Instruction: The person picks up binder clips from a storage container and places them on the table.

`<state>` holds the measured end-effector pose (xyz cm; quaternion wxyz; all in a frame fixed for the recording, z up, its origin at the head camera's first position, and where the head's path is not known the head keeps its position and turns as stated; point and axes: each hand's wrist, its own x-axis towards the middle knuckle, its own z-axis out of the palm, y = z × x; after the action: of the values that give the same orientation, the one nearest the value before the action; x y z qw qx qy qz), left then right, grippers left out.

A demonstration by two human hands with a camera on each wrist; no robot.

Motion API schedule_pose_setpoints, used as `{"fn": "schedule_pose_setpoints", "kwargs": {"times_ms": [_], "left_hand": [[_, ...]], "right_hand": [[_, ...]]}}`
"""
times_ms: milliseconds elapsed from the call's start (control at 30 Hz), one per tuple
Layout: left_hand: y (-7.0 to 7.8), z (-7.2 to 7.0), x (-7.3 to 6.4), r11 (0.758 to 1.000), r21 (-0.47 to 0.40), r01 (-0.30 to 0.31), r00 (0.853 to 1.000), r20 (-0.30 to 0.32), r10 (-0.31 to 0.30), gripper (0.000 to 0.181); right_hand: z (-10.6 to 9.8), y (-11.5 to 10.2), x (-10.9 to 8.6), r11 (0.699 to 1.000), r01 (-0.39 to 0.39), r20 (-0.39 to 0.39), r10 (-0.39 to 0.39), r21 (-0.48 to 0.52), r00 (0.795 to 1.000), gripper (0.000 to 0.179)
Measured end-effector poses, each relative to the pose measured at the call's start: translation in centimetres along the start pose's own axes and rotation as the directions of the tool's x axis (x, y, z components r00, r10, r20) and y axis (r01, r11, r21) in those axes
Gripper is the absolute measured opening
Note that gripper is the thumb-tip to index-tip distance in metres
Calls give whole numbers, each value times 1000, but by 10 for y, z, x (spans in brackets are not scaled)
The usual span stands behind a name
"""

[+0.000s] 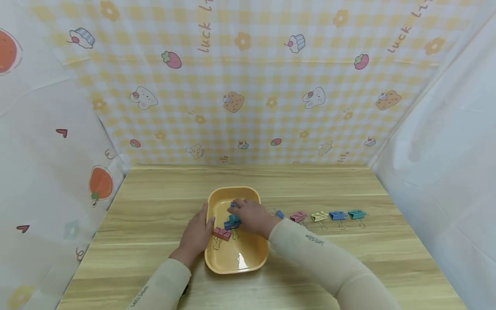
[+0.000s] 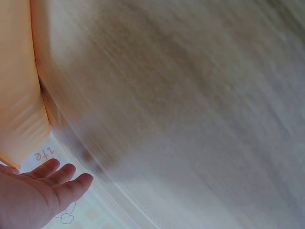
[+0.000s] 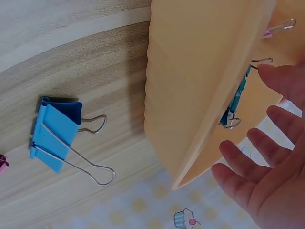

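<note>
A yellow plastic tray (image 1: 236, 269) stands on the table with several binder clips in it: a pink clip (image 1: 222, 234), a blue clip (image 1: 231, 224), a teal clip (image 3: 234, 101) and a bit of blue beside the right fingertips. My left hand (image 1: 197, 234) rests at the tray's left rim, its fingers (image 2: 74, 190) extended along the outer wall. Over the tray's inside reaches my right hand (image 1: 252, 216), fingers spread and loosely bent; its thumb is close to the teal clip's wire handle. Whether they touch is unclear.
Right of the tray, a row of binder clips lies on the wooden table (image 1: 310, 254): a blue clip (image 3: 58, 131) partly behind the right wrist, then pink (image 1: 298, 216), yellow (image 1: 319, 216), blue (image 1: 338, 215) and teal (image 1: 357, 214). A patterned cloth (image 1: 248, 125) hangs behind.
</note>
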<state>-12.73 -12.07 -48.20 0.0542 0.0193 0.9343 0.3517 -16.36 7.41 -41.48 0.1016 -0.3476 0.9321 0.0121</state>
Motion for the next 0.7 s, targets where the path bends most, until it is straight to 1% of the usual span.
{"fn": "schedule_pose_setpoints", "kwargs": {"times_ms": [133, 300, 400, 700], "left_hand": [[1, -1, -1, 1000, -12, -6, 1000, 0, 6, 63], [2, -2, -2, 1000, -22, 6, 1000, 7, -5, 63], [3, -3, -2, 1000, -23, 11, 1000, 9, -11, 63], [0, -1, -1, 1000, -19, 19, 1000, 5, -19, 62]], "right_hand": [[2, -2, 3, 999, 10, 4, -9, -38, 1000, 49], [3, -5, 5, 996, 49, -6, -50, -79, 999, 45], [3, -6, 6, 993, 59, -1, -60, -101, 998, 44], [5, -8, 10, 994, 31, 19, -29, -107, 999, 43]]}}
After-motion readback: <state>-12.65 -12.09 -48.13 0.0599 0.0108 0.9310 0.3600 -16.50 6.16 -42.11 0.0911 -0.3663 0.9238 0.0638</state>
